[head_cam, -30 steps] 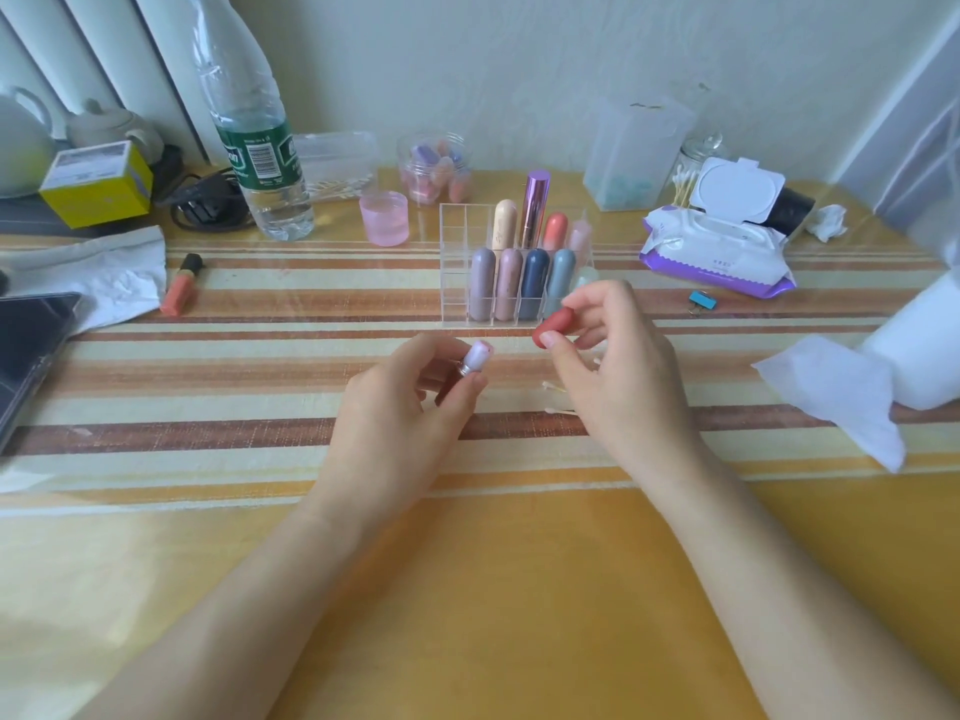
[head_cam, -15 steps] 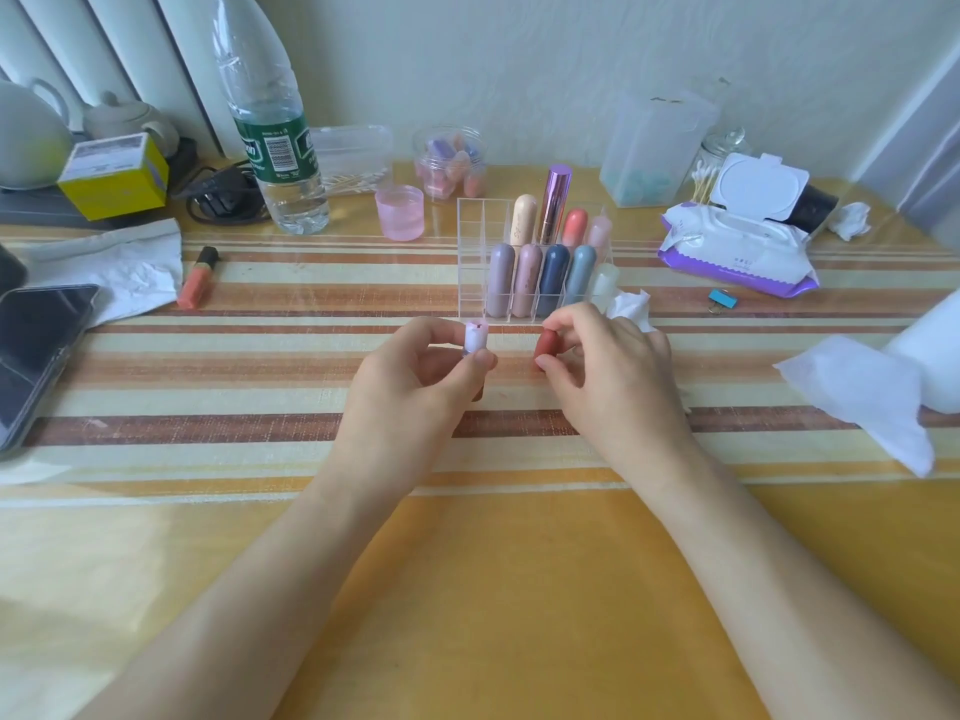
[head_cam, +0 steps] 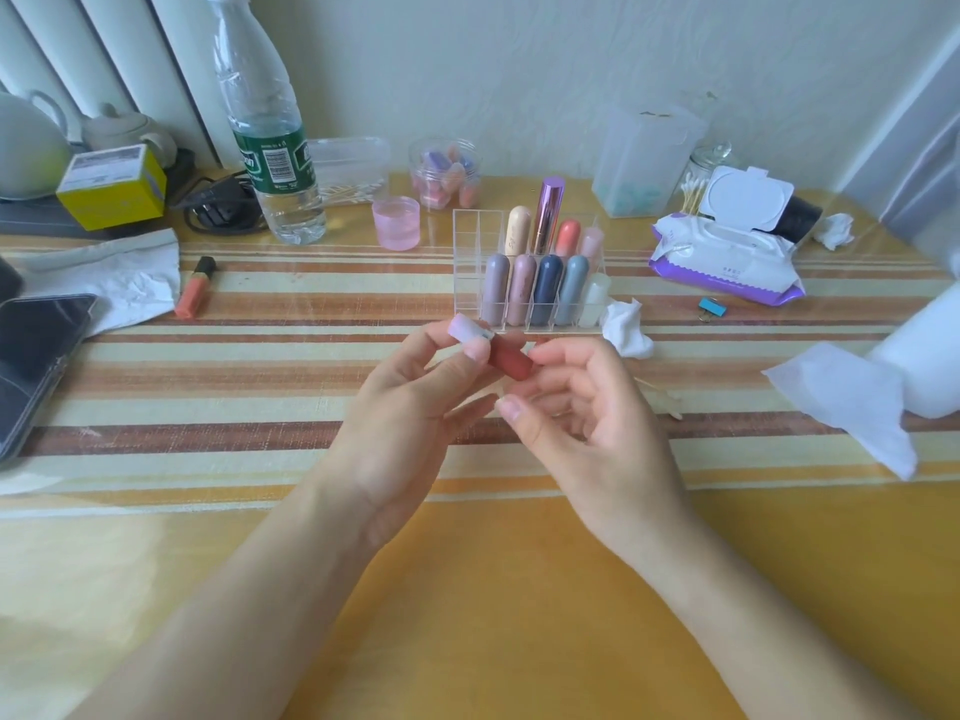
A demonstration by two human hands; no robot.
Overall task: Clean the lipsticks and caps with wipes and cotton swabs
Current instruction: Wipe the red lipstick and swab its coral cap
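My left hand (head_cam: 415,407) grips a small lipstick (head_cam: 511,362) with a dark red cap and a pale pink base (head_cam: 464,327), held tilted above the striped table. My left thumb lies over the joint between base and cap. The fingertips of my right hand (head_cam: 592,433) touch the red cap's free end, and its thumb is off the cap, lower down. Behind stands a clear organiser (head_cam: 467,236) with several capped lipsticks. A crumpled wipe (head_cam: 626,327) lies beside it. Used cotton swabs (head_cam: 662,397) lie right of my right hand.
An open wipes pack (head_cam: 727,257) sits at the back right, with a swab jar (head_cam: 698,181) behind it. A flat wipe (head_cam: 841,402) and a white roll (head_cam: 924,361) lie right. A water bottle (head_cam: 265,148), a pink cup (head_cam: 396,222), an orange lip gloss (head_cam: 195,288) and a phone (head_cam: 31,356) are left.
The red cap, which my right hand pinched apart from the pink-based lipstick, now sits on it. My right thumb has come off the cap. Both hands have drawn together.
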